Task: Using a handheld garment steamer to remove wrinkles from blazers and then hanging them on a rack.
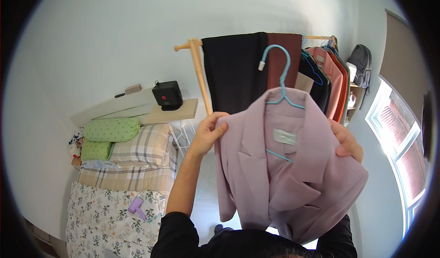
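Note:
A pale pink blazer [251,168] hangs on a light blue wire hanger [286,63], held up before me. My left hand [209,130] pinches the shoulder at the picture's left, thumb in front and fingers behind. On the other side, my right hand [347,142] grips the blazer near its other shoulder, its fingers partly hidden by the cloth. The hanger's hook points up with a white tip, and neither hand touches the hook. A label is sewn inside the back of the collar.
Behind the blazer stands a wooden clothes rack [197,72] with black trousers [237,72], a brown garment [283,56] and several hung jackets. At left are a bed with a purple hair dryer [137,206] and a small table [189,109]. A window [395,137] is at right.

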Available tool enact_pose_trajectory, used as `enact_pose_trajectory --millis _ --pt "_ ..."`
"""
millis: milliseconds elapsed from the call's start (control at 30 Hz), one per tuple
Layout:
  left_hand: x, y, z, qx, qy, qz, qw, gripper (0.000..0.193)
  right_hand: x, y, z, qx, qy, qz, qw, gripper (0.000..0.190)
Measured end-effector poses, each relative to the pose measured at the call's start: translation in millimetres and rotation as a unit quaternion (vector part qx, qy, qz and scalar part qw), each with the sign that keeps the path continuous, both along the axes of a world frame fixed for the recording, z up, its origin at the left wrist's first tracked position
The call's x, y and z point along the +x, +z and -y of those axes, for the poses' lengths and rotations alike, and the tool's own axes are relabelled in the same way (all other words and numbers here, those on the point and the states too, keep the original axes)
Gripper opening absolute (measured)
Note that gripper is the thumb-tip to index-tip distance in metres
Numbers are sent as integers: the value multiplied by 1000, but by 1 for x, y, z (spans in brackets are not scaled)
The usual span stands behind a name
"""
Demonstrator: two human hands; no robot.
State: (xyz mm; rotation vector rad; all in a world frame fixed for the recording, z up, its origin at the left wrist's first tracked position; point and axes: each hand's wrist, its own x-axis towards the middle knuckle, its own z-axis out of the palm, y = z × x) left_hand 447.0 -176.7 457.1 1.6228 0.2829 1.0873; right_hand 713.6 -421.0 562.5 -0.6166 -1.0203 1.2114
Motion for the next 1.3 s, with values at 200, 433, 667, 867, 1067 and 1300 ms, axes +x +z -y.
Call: enact_pose_trajectory --millis 200,433,667,867,1067,1300 --pt "-79 11 -62 4 95 85 992 30 -86 11 -88 16 58 -50 997 48" --pt "-136 37 -156 7 123 81 989 28 -143 30 -192 48 89 -78 992 53" --pt "-136 31 -226 -37 65 53 996 28 -129 -7 -259 41 36 -73 996 62" --pt "-131 -8 -264 35 82 -7 996 28 -111 -59 -270 68 -5 50 996 52" --pt "-168 -89 -307 -66 43 -62 995 26 -115 -82 -200 40 -179 161 970 65" --pt "-209 -226 -295 -80 99 -195 972 20 -138 -180 -148 -86 -485 254 833 35"
